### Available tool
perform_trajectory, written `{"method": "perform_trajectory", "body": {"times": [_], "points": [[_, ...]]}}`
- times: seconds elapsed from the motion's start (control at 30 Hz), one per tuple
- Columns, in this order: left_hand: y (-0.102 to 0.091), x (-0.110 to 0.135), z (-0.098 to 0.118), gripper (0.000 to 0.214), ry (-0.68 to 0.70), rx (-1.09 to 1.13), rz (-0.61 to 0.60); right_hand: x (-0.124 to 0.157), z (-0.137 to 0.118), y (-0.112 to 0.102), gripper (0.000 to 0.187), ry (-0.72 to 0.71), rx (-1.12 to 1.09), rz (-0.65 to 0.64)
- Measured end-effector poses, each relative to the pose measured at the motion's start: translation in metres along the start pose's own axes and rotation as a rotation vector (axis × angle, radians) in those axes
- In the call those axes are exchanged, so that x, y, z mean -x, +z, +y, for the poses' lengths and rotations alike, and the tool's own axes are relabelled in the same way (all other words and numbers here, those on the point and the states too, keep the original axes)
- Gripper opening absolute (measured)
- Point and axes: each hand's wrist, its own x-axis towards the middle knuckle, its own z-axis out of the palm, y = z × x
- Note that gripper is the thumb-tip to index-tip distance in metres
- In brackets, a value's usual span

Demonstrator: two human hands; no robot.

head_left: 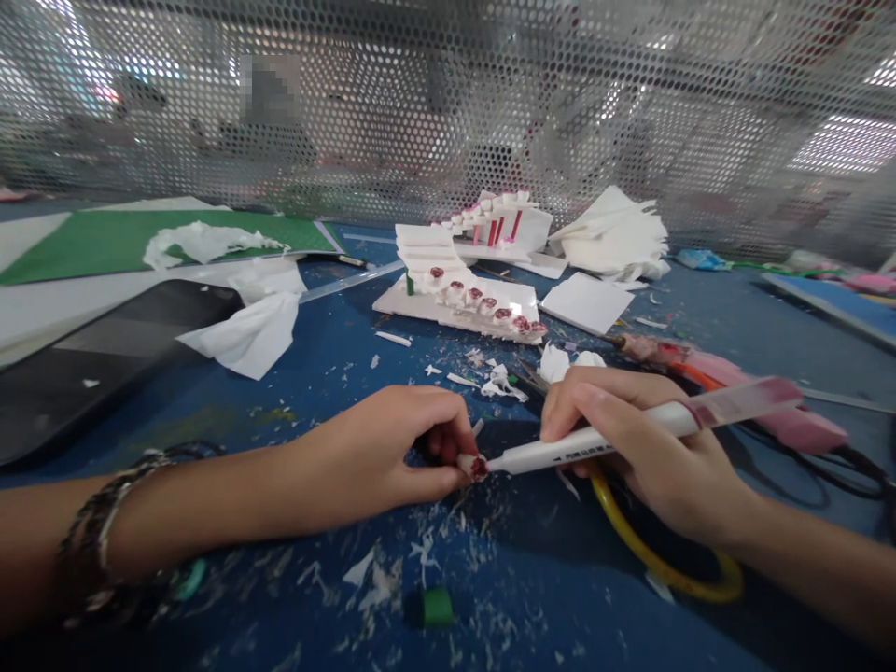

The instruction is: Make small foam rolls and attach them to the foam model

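The left hand (420, 443) pinches a small white piece with a dark red end (478, 469) between narrowed thumb and fingers, low over the near middle of the tabletop (574, 616). The right hand (651, 439) holds a white marker (588, 443) in a writing grip, its tip at the red end, apparently touching. Because the piece is so small, a firm push could turn it or smear colour onto the left fingertips. If dropped, loose scraps (374, 577) could cling to it. The yellow loop (623, 543) beneath the right hand could hinder a sideways stroke.
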Motion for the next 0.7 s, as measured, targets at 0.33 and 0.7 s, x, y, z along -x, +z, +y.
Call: {"method": "perform_trajectory", "body": {"times": [0.33, 0.7], "points": [[-0.0004, -0.0001, 0.0018, 0.002, -0.005, 0.000, 0.003, 0.0002, -0.0011, 0.0001, 0.032, 0.011, 0.020, 0.004], [-0.0011, 0.0012, 0.0062, 0.014, -0.027, 0.051, -0.011, 0.0023, 0.0001, -0.0003, 0.034, 0.032, -0.002, -0.001]]}}
